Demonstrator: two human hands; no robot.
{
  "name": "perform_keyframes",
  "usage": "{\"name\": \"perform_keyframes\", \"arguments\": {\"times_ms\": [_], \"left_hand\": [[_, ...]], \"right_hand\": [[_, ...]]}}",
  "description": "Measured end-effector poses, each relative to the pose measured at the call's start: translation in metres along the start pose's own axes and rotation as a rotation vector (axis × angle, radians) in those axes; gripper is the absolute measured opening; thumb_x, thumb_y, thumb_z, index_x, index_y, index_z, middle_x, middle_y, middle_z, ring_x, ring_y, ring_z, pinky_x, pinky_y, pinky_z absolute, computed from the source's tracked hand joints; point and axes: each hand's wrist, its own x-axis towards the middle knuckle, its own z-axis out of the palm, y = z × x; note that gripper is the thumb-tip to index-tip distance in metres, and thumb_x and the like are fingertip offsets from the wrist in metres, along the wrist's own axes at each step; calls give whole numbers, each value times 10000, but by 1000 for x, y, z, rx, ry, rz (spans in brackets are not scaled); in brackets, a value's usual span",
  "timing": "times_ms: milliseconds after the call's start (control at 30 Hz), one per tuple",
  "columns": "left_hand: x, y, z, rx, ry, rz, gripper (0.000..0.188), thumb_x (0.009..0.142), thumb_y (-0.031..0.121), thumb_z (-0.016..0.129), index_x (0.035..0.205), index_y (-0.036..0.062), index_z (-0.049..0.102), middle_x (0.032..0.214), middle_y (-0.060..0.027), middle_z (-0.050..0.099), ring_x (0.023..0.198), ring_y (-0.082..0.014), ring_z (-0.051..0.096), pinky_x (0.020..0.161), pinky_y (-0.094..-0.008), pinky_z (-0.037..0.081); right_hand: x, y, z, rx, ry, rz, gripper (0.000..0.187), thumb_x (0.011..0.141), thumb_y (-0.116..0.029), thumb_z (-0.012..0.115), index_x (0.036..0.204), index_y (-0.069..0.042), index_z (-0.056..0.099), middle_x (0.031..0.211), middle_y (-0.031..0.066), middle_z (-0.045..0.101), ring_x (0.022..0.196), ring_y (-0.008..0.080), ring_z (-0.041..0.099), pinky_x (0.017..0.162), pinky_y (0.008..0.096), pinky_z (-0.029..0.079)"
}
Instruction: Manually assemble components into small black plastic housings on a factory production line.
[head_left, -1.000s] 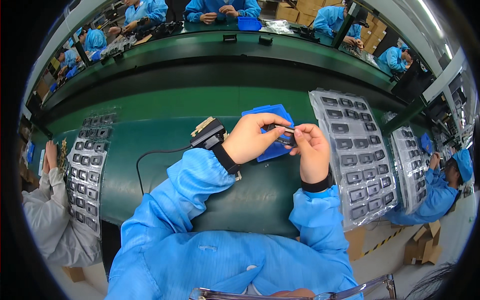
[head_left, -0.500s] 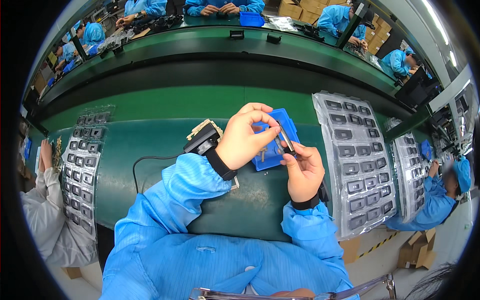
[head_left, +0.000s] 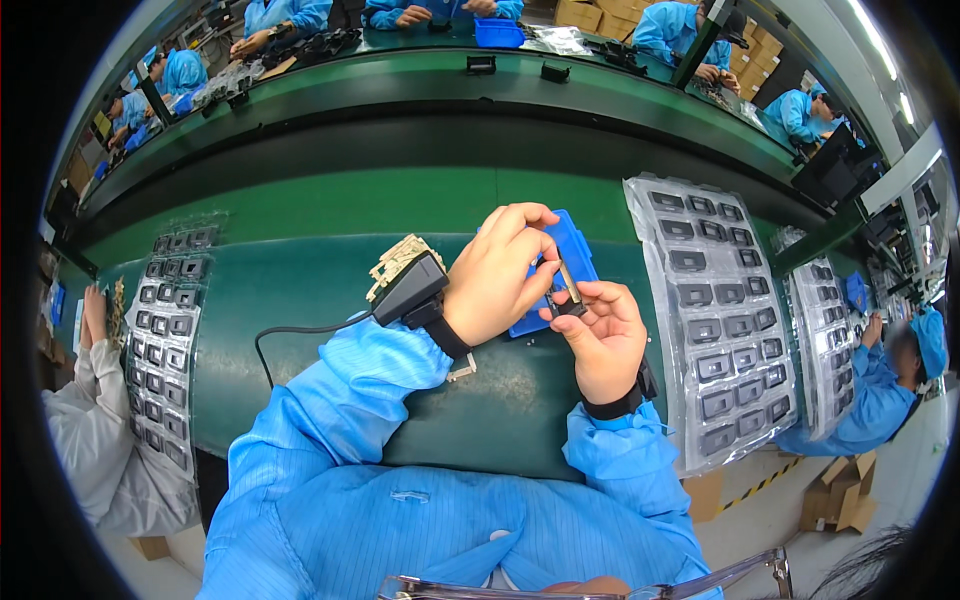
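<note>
Between my hands is a small black plastic part (head_left: 567,302) with a pale, shiny strip along one side, held tilted over the table. The fingers and thumb of my right hand (head_left: 608,340) grip its lower end. At its upper end, the fingertips of my left hand (head_left: 500,262) are pinched together against it; whether they also hold a smaller piece is hidden. Just behind lies a blue plastic bin (head_left: 572,238), partly covered by my fingers. Beside my left wrist is a stack of pale, narrow pieces (head_left: 402,258), partly blocked by a black wrist device.
A clear tray of black frames (head_left: 712,320) lies to the right, another tray (head_left: 160,350) to the left. A black cable (head_left: 290,331) runs from my left wrist device. Across a raised green ledge (head_left: 400,85), people in blue work; a white-sleeved person sits at left.
My left hand has shifted slightly, and its fingers have moved along the black part. The part has turned, showing more of its face. My right hand stays nearly in place, gripping it.
</note>
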Motion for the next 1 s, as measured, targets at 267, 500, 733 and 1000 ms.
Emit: {"name": "perform_keyframes", "arguments": {"times_ms": [267,500,733,1000], "left_hand": [[0,-1,2,217,44,246,267,697,2,763,897,52,593,1156,-125,601,1013,-336,627,767,-399,553],[-3,2,2,37,25,187,250,725,-39,737,878,52,562,1145,-143,569,990,-331,616,762,-393,547],[-2,3,-4,-207,154,-155,70,915,-25,585,946,34,565,1043,-145,591,934,-264,626,823,-365,518],[0,6,-7,66,-6,-161,94,922,6,624,1016,8,617,1108,-142,678,1014,-242,675,821,-349,556]], "right_hand": [[-2,-1,-1,38,-9,-6,362,863,129,677,1175,46,514,1139,161,619,1054,214,645,925,383,590],[-1,0,-5,79,8,-2,328,887,119,650,1174,29,518,1115,175,625,1026,232,656,893,378,594],[6,-6,-2,-62,247,49,309,981,-51,606,1272,-20,509,1095,122,645,891,194,692,715,281,590],[1,-6,-6,89,229,73,203,1030,-136,536,1202,-28,531,989,83,615,732,124,608,617,252,543]]}}
